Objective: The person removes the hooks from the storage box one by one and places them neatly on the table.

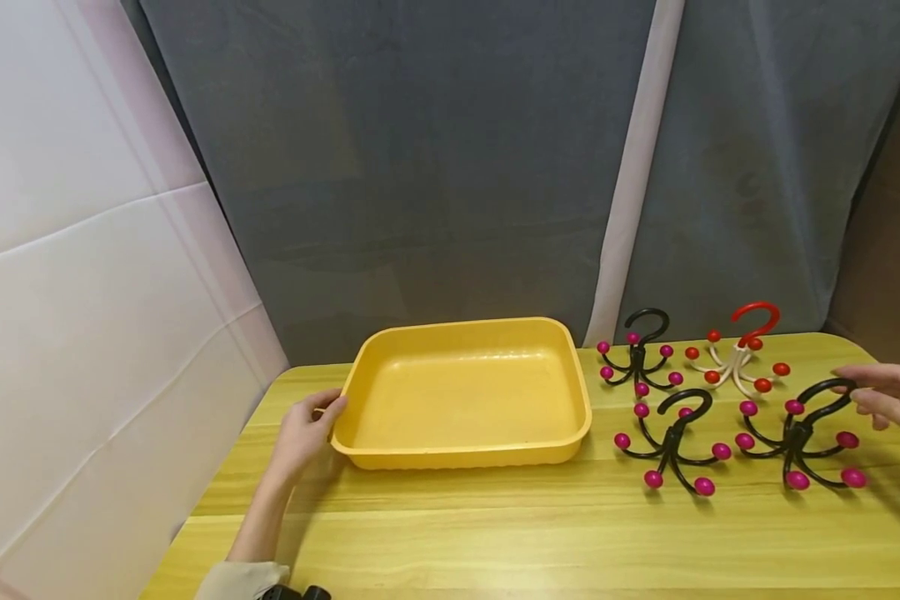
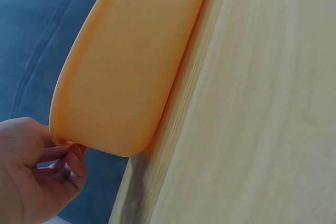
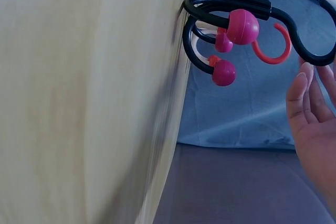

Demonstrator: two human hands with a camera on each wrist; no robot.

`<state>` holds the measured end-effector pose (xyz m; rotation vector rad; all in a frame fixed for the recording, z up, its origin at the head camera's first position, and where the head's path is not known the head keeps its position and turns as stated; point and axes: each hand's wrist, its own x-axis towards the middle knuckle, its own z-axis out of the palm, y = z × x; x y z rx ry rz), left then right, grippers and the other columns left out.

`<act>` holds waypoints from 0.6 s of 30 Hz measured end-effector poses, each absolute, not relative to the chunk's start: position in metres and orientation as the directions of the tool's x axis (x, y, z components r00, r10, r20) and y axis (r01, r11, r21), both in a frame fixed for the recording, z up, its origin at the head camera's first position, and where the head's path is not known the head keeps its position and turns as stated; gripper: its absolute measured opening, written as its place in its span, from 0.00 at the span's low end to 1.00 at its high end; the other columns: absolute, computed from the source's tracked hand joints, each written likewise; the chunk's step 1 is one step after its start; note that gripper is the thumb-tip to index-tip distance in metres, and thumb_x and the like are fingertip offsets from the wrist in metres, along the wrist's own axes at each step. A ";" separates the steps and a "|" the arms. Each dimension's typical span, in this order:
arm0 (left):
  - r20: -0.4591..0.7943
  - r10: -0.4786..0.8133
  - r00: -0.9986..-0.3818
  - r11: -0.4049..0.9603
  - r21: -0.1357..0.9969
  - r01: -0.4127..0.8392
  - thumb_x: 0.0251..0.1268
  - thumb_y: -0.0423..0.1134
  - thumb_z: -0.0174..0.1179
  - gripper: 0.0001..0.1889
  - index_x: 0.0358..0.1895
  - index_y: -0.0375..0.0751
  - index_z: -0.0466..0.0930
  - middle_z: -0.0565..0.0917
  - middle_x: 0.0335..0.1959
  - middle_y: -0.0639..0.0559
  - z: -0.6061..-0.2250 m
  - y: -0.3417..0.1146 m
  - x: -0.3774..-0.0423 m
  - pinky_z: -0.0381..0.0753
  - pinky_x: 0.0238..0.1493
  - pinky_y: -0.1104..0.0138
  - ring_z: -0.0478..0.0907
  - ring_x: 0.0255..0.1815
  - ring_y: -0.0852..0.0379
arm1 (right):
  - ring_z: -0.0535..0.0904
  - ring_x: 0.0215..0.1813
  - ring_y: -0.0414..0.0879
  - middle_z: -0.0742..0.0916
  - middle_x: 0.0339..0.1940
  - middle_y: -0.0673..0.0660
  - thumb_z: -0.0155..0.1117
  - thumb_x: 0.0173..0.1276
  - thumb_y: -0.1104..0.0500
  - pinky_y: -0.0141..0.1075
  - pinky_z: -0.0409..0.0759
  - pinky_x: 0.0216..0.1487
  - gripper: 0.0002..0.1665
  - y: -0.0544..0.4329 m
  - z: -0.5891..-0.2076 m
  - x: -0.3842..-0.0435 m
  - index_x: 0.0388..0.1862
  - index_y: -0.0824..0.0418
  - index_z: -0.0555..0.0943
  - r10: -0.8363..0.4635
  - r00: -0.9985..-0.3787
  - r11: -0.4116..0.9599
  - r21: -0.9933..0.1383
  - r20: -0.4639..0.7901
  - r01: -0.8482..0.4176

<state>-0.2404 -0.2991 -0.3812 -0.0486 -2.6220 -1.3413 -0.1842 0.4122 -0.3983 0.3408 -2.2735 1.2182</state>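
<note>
A yellow plastic tray (image 1: 465, 458) lies on the wooden table, nothing in it. At its left side my left hand (image 1: 307, 429) pinches the rim; the left wrist view shows thumb and fingers at the corner of the tray (image 2: 121, 77). Right of the tray stand three black multi-arm hook hangers with pink ball tips and a white one with a red hook (image 1: 737, 360). My right hand (image 1: 896, 400) is at the hook of the front right black hanger (image 1: 797, 435), fingers fairly straight, fingertips at its bend. In the right wrist view the hand (image 3: 317, 119) lies beside that black hook (image 3: 310, 56).
Another black hanger (image 1: 671, 446) stands at the front, and one (image 1: 637, 360) at the back near the tray. Behind the table (image 1: 495, 533) hangs a grey curtain (image 1: 457, 167) with a pale strip. White fabric (image 1: 105, 333) borders the left side.
</note>
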 end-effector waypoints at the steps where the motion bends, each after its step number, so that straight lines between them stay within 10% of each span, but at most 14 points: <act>1: 0.191 -0.063 -0.980 0.589 0.799 0.118 0.79 0.41 0.55 0.21 0.62 0.25 0.77 0.83 0.49 0.32 -0.381 -0.300 -0.240 0.77 0.33 0.72 0.79 0.38 0.52 | 0.75 0.30 0.32 0.86 0.41 0.27 0.56 0.74 0.74 0.25 0.71 0.26 0.24 0.411 -0.397 -0.184 0.55 0.48 0.84 0.032 -0.826 0.567 -0.691 0.563 -0.449; 11: 0.200 -0.103 -0.974 0.562 0.820 0.109 0.80 0.41 0.52 0.22 0.63 0.24 0.76 0.83 0.48 0.34 -0.380 -0.305 -0.239 0.80 0.37 0.72 0.77 0.38 0.60 | 0.77 0.41 0.23 0.85 0.42 0.27 0.51 0.78 0.71 0.20 0.72 0.33 0.22 0.397 -0.386 -0.189 0.49 0.47 0.84 0.018 -0.805 0.553 -0.677 0.593 -0.486; 18: 0.273 -0.087 -0.958 0.650 0.745 0.153 0.80 0.42 0.53 0.22 0.63 0.26 0.77 0.83 0.51 0.34 -0.372 -0.302 -0.237 0.77 0.44 0.74 0.79 0.47 0.48 | 0.75 0.46 0.20 0.82 0.43 0.26 0.48 0.80 0.69 0.18 0.67 0.39 0.23 0.392 -0.377 -0.192 0.51 0.41 0.81 -0.020 -0.823 0.598 -0.653 0.568 -0.465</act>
